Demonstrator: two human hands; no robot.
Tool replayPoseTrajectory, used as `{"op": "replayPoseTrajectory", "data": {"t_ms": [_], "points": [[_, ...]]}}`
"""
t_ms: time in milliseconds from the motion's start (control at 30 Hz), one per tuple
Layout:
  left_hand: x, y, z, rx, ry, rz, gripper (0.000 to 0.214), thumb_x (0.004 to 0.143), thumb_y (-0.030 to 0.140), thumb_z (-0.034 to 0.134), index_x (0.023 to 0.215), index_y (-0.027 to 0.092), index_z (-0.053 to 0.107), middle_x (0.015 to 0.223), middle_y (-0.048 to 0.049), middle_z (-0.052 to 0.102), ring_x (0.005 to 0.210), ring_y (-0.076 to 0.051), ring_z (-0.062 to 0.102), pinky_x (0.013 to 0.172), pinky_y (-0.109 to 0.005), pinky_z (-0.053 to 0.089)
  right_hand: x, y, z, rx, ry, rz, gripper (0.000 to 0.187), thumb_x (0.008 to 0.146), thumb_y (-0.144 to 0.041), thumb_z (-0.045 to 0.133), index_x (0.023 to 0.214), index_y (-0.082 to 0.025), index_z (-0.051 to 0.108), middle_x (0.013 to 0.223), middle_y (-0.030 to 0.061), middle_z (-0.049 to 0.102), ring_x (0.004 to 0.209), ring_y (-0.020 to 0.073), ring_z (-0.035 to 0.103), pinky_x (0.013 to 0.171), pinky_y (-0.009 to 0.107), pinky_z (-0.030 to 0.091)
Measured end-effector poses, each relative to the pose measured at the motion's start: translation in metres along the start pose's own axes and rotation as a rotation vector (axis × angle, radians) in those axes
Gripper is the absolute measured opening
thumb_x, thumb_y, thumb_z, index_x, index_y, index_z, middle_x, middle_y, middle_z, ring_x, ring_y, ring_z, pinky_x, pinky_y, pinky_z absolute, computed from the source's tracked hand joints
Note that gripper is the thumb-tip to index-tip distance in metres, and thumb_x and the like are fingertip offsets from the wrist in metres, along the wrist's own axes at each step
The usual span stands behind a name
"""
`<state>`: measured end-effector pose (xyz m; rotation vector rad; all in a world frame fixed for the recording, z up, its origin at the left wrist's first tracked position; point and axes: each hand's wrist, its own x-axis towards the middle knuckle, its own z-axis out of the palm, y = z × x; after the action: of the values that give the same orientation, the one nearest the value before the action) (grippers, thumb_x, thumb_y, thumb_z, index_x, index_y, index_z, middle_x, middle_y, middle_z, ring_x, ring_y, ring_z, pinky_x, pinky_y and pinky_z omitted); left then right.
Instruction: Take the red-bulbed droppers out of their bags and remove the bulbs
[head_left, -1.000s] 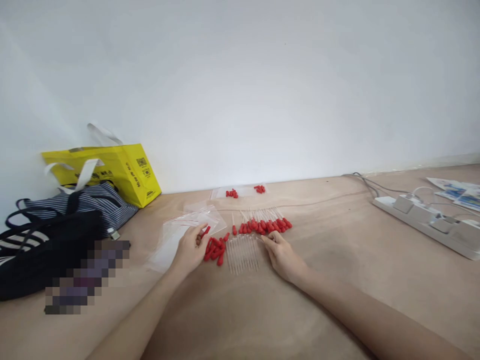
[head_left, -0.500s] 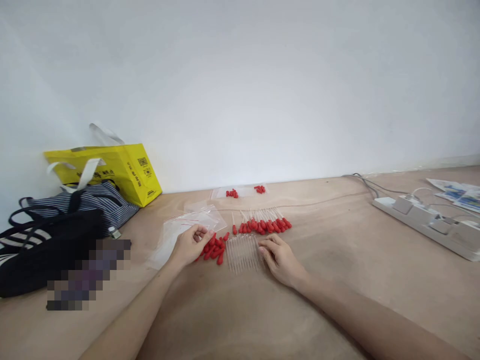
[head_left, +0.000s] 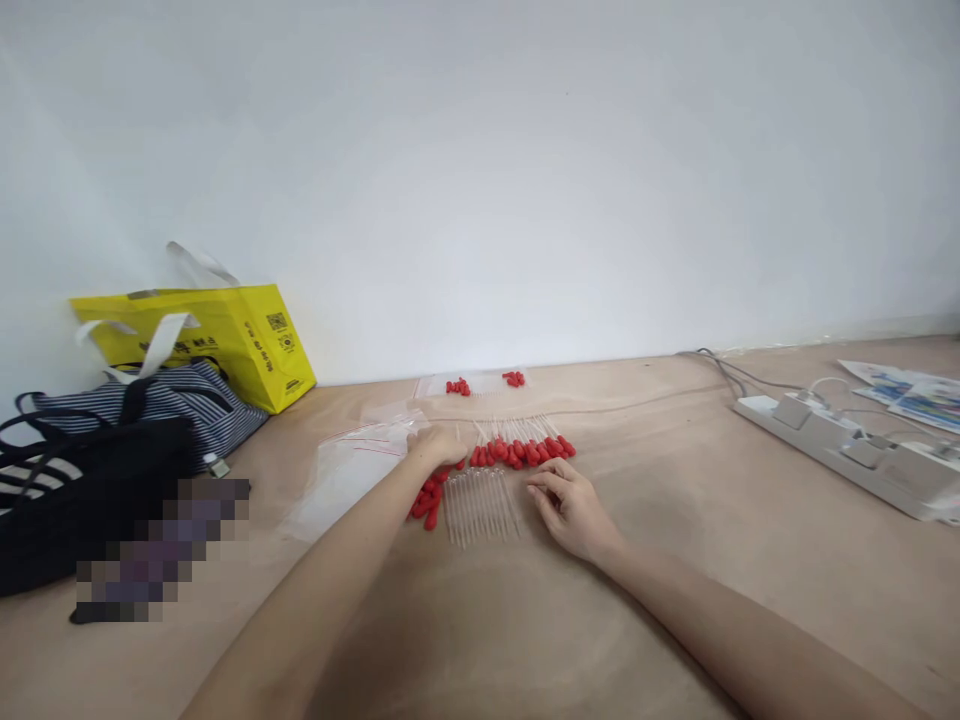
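My left hand [head_left: 436, 446] reaches forward over a loose pile of red rubber bulbs [head_left: 424, 502], its curled fingers at the left end of a row of droppers with red bulbs [head_left: 525, 450]; what it pinches is hidden. A row of clear glass tubes without bulbs [head_left: 480, 503] lies in front of that row. My right hand [head_left: 570, 503] rests on the table just right of the clear tubes, fingers bent and loosely apart, holding nothing that I can see.
Clear zip bags [head_left: 352, 462] lie left of the pile. Two bagged sets of droppers [head_left: 484, 383] sit by the wall. A yellow bag [head_left: 217, 335], a striped bag [head_left: 180, 400] and a black bag [head_left: 82, 490] stand at the left. A white power strip [head_left: 847, 450] lies at the right.
My left hand has left the loose red bulbs and moved forward and right to the left end of the dropper row. My right hand has barely shifted.
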<state>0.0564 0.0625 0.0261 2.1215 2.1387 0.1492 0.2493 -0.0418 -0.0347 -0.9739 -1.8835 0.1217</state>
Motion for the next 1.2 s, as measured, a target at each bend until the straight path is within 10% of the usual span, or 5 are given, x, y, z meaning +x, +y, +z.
{"op": "replayPoseTrajectory", "data": {"t_ms": [333,567,833,1200], "points": [[-0.052,-0.019,-0.023,0.162,0.286,0.234,0.023,0.084,0.024,0.033,0.091,0.014,0.053,0.081,-0.0112,0.064,0.080,-0.025,0.058,0.075,-0.038,0.035,0.000,0.000,-0.004,-0.103,0.063,-0.092,0.021,0.079,-0.013,0.043,0.091,-0.018,0.059,0.082,0.0064,0.056,0.076,0.0156,0.055,0.066,0.028,0.048],[-0.102,-0.037,0.018,0.208,0.752,0.921,0.018,0.086,0.022,0.041,0.077,0.017,0.056,0.074,-0.0022,0.061,0.072,-0.016,0.053,0.074,-0.032,0.034,0.005,-0.012,-0.005,-0.350,0.001,-0.339,0.036,0.079,-0.017,0.047,0.115,-0.017,0.049,0.104,0.0095,0.058,0.101,0.0220,0.048,0.085,0.041,0.040],[-0.100,-0.013,0.036,0.026,0.813,0.940,0.020,0.085,0.023,0.043,0.073,0.016,0.058,0.070,-0.0015,0.062,0.068,-0.015,0.052,0.075,-0.033,0.036,0.004,-0.003,0.015,-0.424,-0.082,-0.424,0.021,0.080,-0.014,0.047,0.097,-0.017,0.059,0.073,0.0035,0.067,0.096,0.0184,0.053,0.097,0.045,0.027],[-0.103,-0.016,0.040,-0.045,0.779,0.962,0.024,0.088,0.018,0.037,0.093,0.015,0.060,0.099,-0.0047,0.066,0.101,-0.018,0.055,0.100,-0.042,0.021,0.006,-0.010,0.014,-0.404,-0.012,-0.471,0.023,0.083,-0.013,0.042,0.100,-0.016,0.056,0.084,0.0039,0.067,0.096,0.0183,0.054,0.099,0.044,0.025]]}}
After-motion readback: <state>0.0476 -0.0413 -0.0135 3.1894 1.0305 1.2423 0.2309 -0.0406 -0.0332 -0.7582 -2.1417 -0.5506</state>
